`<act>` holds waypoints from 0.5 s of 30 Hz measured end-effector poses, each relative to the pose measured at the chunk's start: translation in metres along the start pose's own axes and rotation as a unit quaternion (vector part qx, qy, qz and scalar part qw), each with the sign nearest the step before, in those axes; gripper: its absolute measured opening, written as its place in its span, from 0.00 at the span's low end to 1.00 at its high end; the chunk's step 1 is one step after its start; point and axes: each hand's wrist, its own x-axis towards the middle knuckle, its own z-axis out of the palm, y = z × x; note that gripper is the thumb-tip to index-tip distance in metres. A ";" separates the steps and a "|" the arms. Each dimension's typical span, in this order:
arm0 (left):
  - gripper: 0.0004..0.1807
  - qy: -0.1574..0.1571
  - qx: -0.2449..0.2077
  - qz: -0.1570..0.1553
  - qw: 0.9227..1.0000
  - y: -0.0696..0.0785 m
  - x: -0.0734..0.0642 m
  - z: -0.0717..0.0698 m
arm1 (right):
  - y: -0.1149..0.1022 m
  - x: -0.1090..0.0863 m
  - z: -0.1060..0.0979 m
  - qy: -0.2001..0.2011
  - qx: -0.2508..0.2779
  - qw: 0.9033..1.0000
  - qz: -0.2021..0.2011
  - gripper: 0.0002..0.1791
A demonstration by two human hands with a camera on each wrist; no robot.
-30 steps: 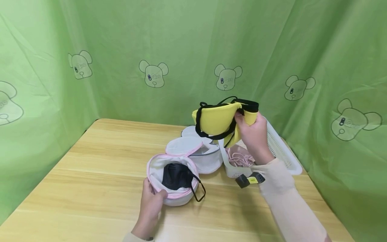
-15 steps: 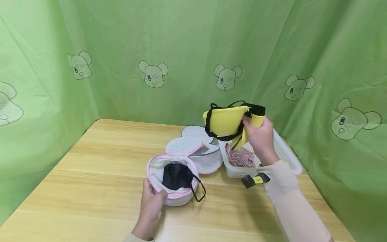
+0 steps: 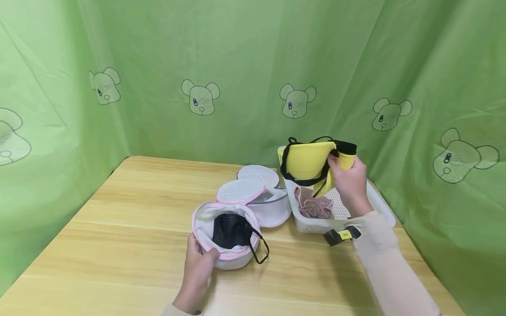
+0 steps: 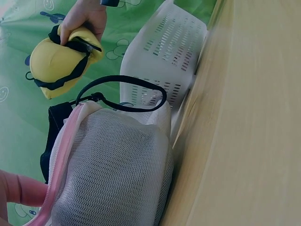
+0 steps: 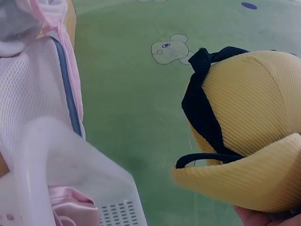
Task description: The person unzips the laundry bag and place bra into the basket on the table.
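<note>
A yellow ribbed bra [image 3: 308, 161] with black straps and trim, folded together, is held up by my right hand [image 3: 352, 182] over the white basket [image 3: 310, 226]. My left hand [image 3: 199, 264] pinches the near rim of a round white mesh laundry bag [image 3: 231, 264] with pink zipper edging, thumb over the edge. The bag's lid [image 3: 240, 191] is flipped back. Inside lies a black bra [image 3: 231, 230], one strap looping out over the right side. In the left wrist view, the bag's mesh wall [image 4: 113, 165] fills the middle, and the yellow bra [image 4: 59, 66] appears beyond it.
Behind the pink-edged bag stands a second mesh laundry bag [image 3: 272, 213] with grey edging, its lid [image 3: 258, 175] folded back. A pink satin garment [image 3: 314, 205] with thin straps lies in the basket. Green curtains [image 3: 245, 131] hang around the wooden table [image 3: 118, 245].
My right hand has carried the yellow bra rightward and slightly down, further over the basket. The left hand and the pink-edged laundry bag have stayed in place.
</note>
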 end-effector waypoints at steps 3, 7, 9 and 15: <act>0.45 0.002 -0.001 -0.001 1.000 0.000 0.000 0.000 | 0.003 0.002 -0.003 0.003 -0.004 1.000 0.004 0.09; 0.45 0.003 -0.001 0.001 1.000 0.000 0.000 0.000 | 0.006 0.005 -0.007 0.007 -0.003 1.000 0.017 0.08; 0.45 0.003 0.000 0.002 1.000 0.000 0.000 0.000 | 0.008 0.006 -0.009 0.010 -0.004 1.000 0.025 0.07; 0.46 0.002 -0.002 0.005 1.000 0.002 0.000 0.000 | 0.015 0.007 -0.017 0.017 -0.030 0.999 0.042 0.06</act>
